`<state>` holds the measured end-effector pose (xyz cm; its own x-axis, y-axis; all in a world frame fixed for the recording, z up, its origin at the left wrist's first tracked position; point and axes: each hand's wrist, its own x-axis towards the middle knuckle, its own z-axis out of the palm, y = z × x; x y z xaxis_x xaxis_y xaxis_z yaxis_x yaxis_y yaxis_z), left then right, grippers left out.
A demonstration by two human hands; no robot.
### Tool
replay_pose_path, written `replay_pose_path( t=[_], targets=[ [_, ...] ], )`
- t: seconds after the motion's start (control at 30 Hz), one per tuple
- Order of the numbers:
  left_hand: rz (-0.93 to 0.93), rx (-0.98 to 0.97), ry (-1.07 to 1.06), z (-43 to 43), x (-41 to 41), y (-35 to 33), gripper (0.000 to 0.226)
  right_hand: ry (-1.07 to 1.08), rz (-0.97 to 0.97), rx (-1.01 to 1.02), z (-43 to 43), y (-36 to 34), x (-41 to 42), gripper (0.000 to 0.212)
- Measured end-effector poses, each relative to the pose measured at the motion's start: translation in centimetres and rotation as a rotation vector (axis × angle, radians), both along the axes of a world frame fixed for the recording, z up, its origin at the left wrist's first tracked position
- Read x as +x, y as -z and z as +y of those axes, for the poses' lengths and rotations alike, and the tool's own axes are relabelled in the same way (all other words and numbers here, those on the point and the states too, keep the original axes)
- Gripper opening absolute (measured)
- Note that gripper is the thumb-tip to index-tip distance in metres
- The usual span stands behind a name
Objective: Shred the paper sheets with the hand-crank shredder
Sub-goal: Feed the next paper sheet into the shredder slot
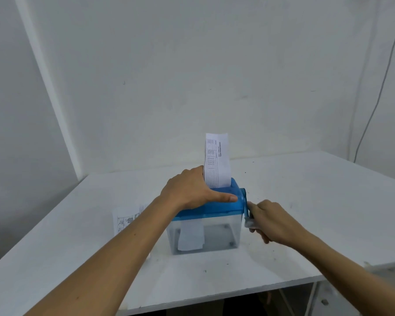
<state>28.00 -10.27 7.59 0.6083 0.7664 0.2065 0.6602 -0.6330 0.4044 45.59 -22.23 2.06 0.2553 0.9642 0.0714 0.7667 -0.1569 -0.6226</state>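
- Hand-crank shredder (209,207), a blue lid (214,205) over a clear bin (221,236), near the middle of the white tabletop (306,201).
- Presses the left hand (187,190) palm-down on the lid, thumb (226,198) stretched straight along the lid's front edge toward the crank side, with the other fingers out of sight over the far side, just beside the sheet.
- Grips the blue crank (245,201) at the shredder's right end with the right hand (271,221), fingers curled around the grip at the low end of the crank arm, which points downward.
- Printed paper sheet (217,160) upright in the lid's slot, its upper part well above the shredder, with ruled lines and text showing but too small to read.
- Inside the bin, a white length of paper (191,238) hanging beneath the lid on the left side, its lower end near the bin floor.
- More printed sheets (123,220) flat on the tabletop just left of the shredder, toward the left edge, partly hidden by the left forearm.
- On the right wall, a thin cable (374,106) running down toward the tabletop's back right corner.
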Motion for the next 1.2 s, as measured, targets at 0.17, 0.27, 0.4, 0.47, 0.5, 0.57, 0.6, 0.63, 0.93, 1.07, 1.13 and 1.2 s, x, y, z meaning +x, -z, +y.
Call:
replay_pose_path(
  t=[0.17,0.27,0.4,0.47,0.5,0.57,0.6,0.63,0.93,1.07,1.13,1.2],
  targets=[
    [0.007,-0.01,0.017,0.1,0.1,-0.1,0.101,0.017,-0.122,-0.025,-2.1,-4.0,-0.3,0.056],
    [0.007,-0.015,0.037,0.3,0.0,0.0,0.107,0.027,-0.212,-0.031,-2.1,-5.9,-0.8,0.06],
    [-0.009,-0.026,0.062,0.6,-0.1,0.1,0.1,0.096,-0.166,0.157,-0.5,-7.3,-0.2,0.06],
    [-0.021,-0.037,0.068,0.6,-0.1,0.1,0.099,0.169,-0.206,0.309,0.9,-7.8,-0.1,0.055],
    [-0.023,-0.037,0.069,0.6,-0.1,0.2,0.099,0.199,-0.217,0.377,1.7,-7.9,0.0,0.052],
    [-0.018,-0.032,0.069,0.5,-0.2,0.3,0.1,0.239,-0.196,0.488,3.7,-7.7,0.1,0.043],
    [-0.015,-0.029,0.066,0.6,-0.2,0.3,0.101,0.243,-0.164,0.527,4.6,-7.6,0.3,0.037],
    [-0.012,-0.026,0.065,0.7,-0.2,0.4,0.102,0.24,-0.141,0.549,5.5,-7.6,0.4,0.032],
    [-0.017,0.009,0.059,0.6,0.0,0.3,0.099,0.285,0.139,0.315,10.5,-2.9,1.3,0.048],
    [-0.022,0.007,0.042,0.6,0.0,0.4,0.095,0.311,0.231,0.218,10.8,-1.4,1.5,0.053],
    [-0.038,-0.004,0.036,0.5,0.1,0.2,0.092,0.29,0.173,0.114,10.0,-1.4,1.3,0.044],
    [-0.043,-0.021,0.033,0.3,0.1,0.0,0.086,0.266,0.098,-0.061,8.4,-0.8,0.7,0.033]
  ],
)
